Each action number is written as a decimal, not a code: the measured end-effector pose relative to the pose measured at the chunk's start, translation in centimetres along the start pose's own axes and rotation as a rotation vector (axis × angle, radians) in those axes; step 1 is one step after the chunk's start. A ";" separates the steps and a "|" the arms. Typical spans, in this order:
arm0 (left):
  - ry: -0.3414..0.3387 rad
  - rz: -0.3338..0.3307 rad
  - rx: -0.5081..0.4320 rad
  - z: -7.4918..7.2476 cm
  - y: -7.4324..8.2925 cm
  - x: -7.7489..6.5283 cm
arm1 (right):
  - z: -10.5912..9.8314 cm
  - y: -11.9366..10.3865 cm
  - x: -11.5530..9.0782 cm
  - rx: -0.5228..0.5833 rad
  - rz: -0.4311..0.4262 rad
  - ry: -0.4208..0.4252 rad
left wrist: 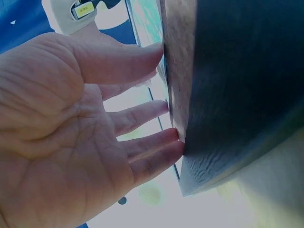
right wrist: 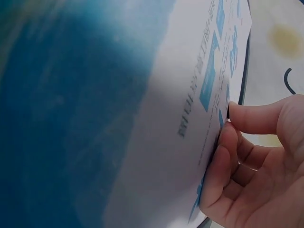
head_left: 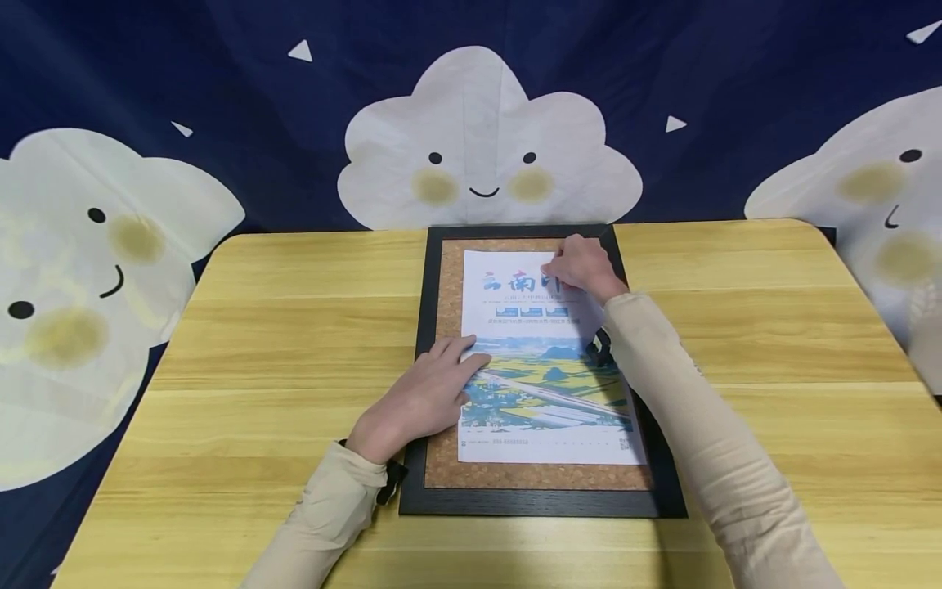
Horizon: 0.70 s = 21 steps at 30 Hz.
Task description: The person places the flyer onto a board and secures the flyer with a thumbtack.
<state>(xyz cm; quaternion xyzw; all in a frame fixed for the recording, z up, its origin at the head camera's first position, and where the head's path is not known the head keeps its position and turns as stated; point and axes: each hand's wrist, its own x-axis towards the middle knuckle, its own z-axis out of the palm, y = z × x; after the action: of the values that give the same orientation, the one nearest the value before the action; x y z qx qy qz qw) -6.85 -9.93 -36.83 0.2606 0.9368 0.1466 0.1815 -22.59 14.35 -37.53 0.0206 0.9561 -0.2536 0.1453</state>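
Note:
A printed poster [head_left: 545,384] with a landscape and blue lettering lies on a cork board [head_left: 445,286] in a black frame [head_left: 545,501]. My left hand [head_left: 427,393] rests at the poster's left edge, thumb and fingers spread; in the left wrist view its fingertips touch the board's surface. My right hand [head_left: 585,266] is at the poster's upper right corner, fingers curled. In the right wrist view, the right thumb and forefinger pinch a small dark thing [right wrist: 228,112] against the paper; most of it is hidden, so its kind cannot be made out.
The board lies on a wood-grain table [head_left: 294,368], its top side near the table's far edge. Behind hangs a dark blue cloth [head_left: 294,164] with smiling white clouds [head_left: 478,106]. Each wrist bears a dark strapped device.

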 end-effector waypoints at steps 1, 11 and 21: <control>-0.001 0.001 0.002 0.0 0.0 0.0 | 0.1 0.0 -0.1 -0.015 -0.010 0.012; -0.030 0.037 -0.007 -0.1 0.4 -0.3 | 0.6 0.0 -0.2 -0.040 -0.075 0.052; -0.033 0.043 -0.091 -0.5 1.1 -1.4 | -1.6 2.2 -4.0 0.180 -0.270 -0.001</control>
<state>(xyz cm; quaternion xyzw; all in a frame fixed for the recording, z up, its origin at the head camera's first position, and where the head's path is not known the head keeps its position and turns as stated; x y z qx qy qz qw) -5.51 -9.85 -35.59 0.2747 0.9202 0.1886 0.2056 -18.98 17.21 -36.09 -0.0955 0.9235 -0.3554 0.1080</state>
